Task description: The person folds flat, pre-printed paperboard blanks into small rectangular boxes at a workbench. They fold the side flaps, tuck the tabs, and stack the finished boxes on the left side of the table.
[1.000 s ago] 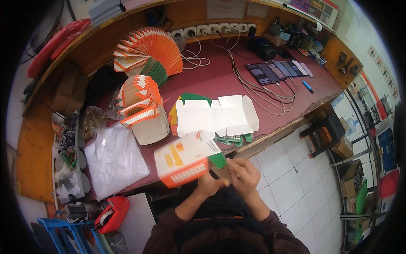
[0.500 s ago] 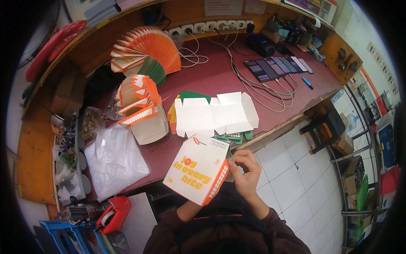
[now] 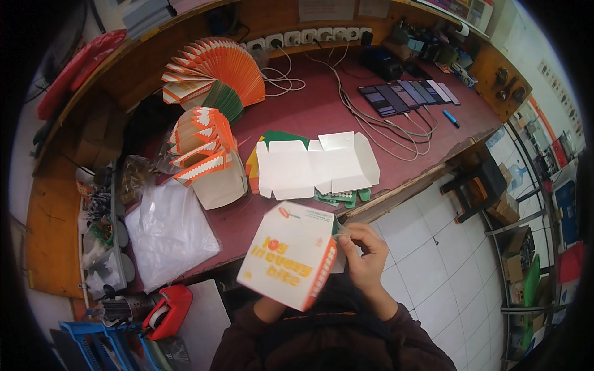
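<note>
A white paper food box with yellow lettering and an orange side is held up in front of me, tilted, beyond the table's near edge. My left hand holds it from behind and below; only the wrist shows, as the box hides the fingers. At the box's right edge, my right hand pinches a small see-through strip, apparently clear tape, between thumb and fingers. Just past the box lie unfolded white box blanks, with green and orange ones beneath them.
Nested orange-and-white boxes and a fanned stack of flat cartons stand at the left back. A clear plastic bag pile and a red tape dispenser are nearer. Phones with cables lie at the right.
The box has dropped slightly toward me and tilts a little more. My right hand has shifted slightly right, and more of the clear strip shows beside the box edge.
</note>
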Tool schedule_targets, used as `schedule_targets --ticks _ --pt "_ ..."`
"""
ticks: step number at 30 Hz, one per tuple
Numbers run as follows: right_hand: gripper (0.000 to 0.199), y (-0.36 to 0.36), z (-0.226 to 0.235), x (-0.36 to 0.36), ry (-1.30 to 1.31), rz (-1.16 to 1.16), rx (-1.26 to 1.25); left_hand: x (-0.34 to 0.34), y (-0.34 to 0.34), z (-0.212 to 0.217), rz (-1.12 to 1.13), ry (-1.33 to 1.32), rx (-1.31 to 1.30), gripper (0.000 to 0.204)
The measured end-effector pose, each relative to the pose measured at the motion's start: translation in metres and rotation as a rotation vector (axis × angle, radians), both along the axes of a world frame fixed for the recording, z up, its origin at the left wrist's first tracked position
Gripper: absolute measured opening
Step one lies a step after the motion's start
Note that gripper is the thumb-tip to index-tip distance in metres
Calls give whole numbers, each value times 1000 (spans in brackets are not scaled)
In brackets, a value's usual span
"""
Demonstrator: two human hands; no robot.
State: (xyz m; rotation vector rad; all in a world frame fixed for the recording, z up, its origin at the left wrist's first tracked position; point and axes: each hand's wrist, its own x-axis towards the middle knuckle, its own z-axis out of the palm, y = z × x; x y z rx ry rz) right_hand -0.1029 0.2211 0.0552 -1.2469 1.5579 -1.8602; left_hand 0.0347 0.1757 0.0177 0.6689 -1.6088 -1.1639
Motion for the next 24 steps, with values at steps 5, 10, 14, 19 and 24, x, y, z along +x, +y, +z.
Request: schedule_targets --ticks 5,10,14,19,24 --pt "12 2 -1 4 328 -55 -10 -5 0 2 49 -114 -115 26" --pt "34 -5 -8 23 791 -71 22 -15 -6 -3 104 -210 -76 26" --pt "51 -12 -18 16 822 -62 86 -22 -16 1 122 152 320 22" --pt "42 -13 -25 -10 460 -147 76 -23 -18 13 12 123 254 19" --pt "11 -8 -28 -14 143 4 249 -4 -18 5 -41 -298 -440 21"
